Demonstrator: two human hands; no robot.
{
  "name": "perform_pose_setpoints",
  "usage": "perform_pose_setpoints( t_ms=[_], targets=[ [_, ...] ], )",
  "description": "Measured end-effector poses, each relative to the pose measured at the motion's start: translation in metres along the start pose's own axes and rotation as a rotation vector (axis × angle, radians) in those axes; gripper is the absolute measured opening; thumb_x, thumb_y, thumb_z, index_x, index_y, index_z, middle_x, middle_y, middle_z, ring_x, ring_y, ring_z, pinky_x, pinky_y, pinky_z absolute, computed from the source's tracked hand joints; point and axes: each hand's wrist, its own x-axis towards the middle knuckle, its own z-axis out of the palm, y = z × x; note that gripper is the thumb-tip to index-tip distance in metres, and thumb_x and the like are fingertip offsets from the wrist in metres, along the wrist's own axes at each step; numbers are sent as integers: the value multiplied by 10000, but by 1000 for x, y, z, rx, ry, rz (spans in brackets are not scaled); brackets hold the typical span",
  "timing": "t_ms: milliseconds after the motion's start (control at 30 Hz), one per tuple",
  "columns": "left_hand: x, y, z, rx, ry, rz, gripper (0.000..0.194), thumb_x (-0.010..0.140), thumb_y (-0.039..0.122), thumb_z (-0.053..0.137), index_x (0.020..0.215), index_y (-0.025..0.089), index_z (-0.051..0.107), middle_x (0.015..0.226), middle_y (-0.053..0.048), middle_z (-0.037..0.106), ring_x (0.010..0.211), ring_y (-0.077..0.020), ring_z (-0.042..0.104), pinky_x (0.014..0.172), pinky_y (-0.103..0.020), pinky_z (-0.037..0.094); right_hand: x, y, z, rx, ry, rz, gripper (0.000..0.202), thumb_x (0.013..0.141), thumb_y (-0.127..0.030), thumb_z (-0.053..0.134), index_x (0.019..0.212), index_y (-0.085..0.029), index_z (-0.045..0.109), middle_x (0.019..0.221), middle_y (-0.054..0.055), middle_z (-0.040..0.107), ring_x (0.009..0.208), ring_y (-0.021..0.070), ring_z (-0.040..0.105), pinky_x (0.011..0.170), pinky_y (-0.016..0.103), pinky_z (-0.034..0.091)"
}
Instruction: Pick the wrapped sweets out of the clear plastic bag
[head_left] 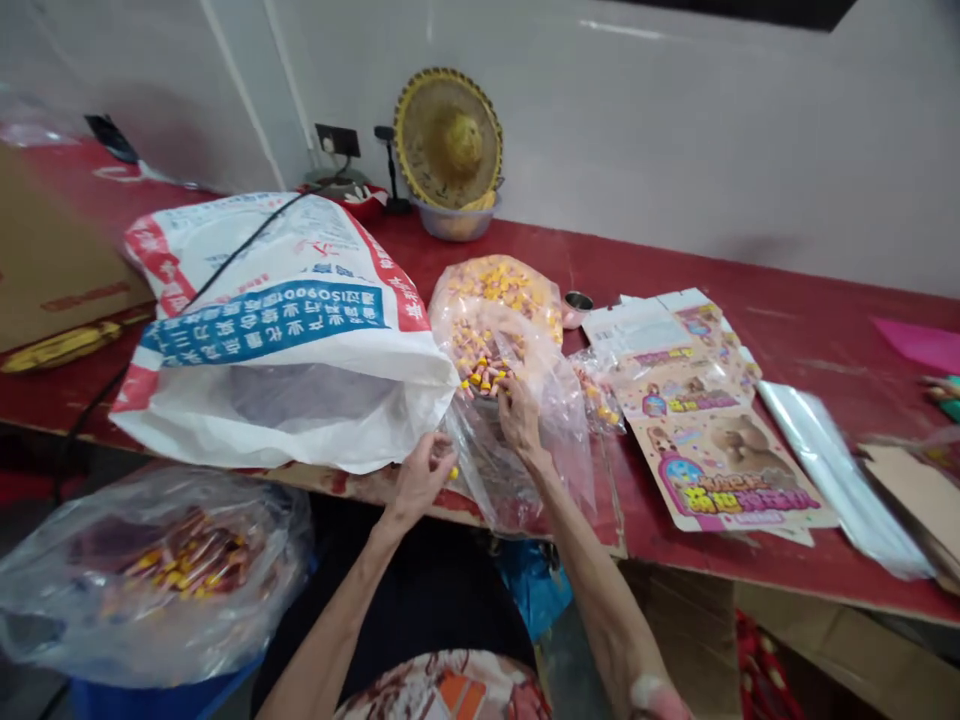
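A clear plastic bag (pixel 551 440) lies with its mouth toward me on the red table, full of small pink-and-yellow pieces (pixel 484 375). My right hand (pixel 519 412) reaches over the mouth, its fingertips pinched together at the nearest pieces; what they grip is partly hidden. Close to the table's front edge, my left hand (pixel 424 475) is closed, fingers curled, with a small yellow-ended piece (pixel 453 473) showing at the fingertips. Just left of it is the open mouth of a white woven sack (pixel 360 385) with blue and red print.
Below left, another clear bag (pixel 247 510) of similar pieces rests on something blue. Printed cardboard sheets (pixel 731 465), a small packed pouch (pixel 600 395), a metal cup (pixel 577 305) and clear plastic sleeves (pixel 840 470) lie right. A straw hat (pixel 448 140) leans behind; a black cable (pixel 247 240) crosses the sack.
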Motion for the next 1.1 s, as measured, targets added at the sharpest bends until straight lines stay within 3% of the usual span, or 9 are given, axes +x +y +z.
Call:
perform_pose_setpoints(
  t_ms=[67,167,300,433,533,633,833,967,1100],
  targets=[
    [-2,9,-9,-152,32,-114,342,912,485,647,1099,198,646,867,-11,685,709,-162,675,698,-278,578,14,-5,10,-127,-63,15,292,1028,-241,413,1184,-199,657,1269,141,670,1157,268,602,1006,385,472],
    [-7,16,-11,-170,122,-106,413,934,507,648,1192,184,638,887,-13,685,761,-160,689,743,-270,587,26,-14,26,-302,-190,84,308,1037,-189,419,1261,-184,630,1344,165,644,1145,282,599,988,389,455],
    [-12,7,7,190,99,157,221,954,268,542,1123,195,665,948,-45,711,799,-162,676,847,-301,586,33,-21,32,-278,-213,140,293,961,-132,474,1183,-183,658,1294,161,679,1078,289,617,961,401,457],
    [-12,6,18,365,64,395,292,953,147,456,1136,204,677,951,-45,718,836,-164,682,863,-284,574,30,-16,11,42,-69,151,251,893,-196,496,1082,-201,661,1164,97,716,939,228,637,839,327,490],
    [-11,8,19,344,170,418,263,998,186,497,1204,199,661,928,-29,707,756,-143,659,813,-254,572,22,-11,-8,277,60,157,280,902,-333,472,1082,-205,644,990,46,709,789,190,616,740,292,489],
    [-10,0,23,403,222,449,269,1013,171,483,1211,197,663,978,-51,723,818,-163,687,848,-276,577,12,-10,-19,278,102,186,295,884,-463,489,956,-215,632,856,33,672,734,197,595,714,310,490],
    [-14,1,28,589,74,486,402,927,69,475,1269,186,651,1136,-87,744,1055,-229,715,964,-356,584,-19,-21,-26,224,109,216,441,904,-632,522,1004,-220,642,865,56,672,732,221,599,685,342,495],
    [-20,10,27,590,147,444,378,1022,134,433,1334,187,639,1064,-86,733,1034,-229,716,1003,-378,578,-46,-34,-27,100,41,172,574,907,-743,554,1097,-211,658,909,79,698,735,240,609,687,367,482],
    [-25,0,29,611,156,420,323,989,105,440,1191,188,678,957,-82,725,940,-237,736,855,-355,621,-69,-36,-16,20,-30,101,638,937,-785,445,1057,-209,691,911,105,713,742,265,627,736,416,516]
  ],
)
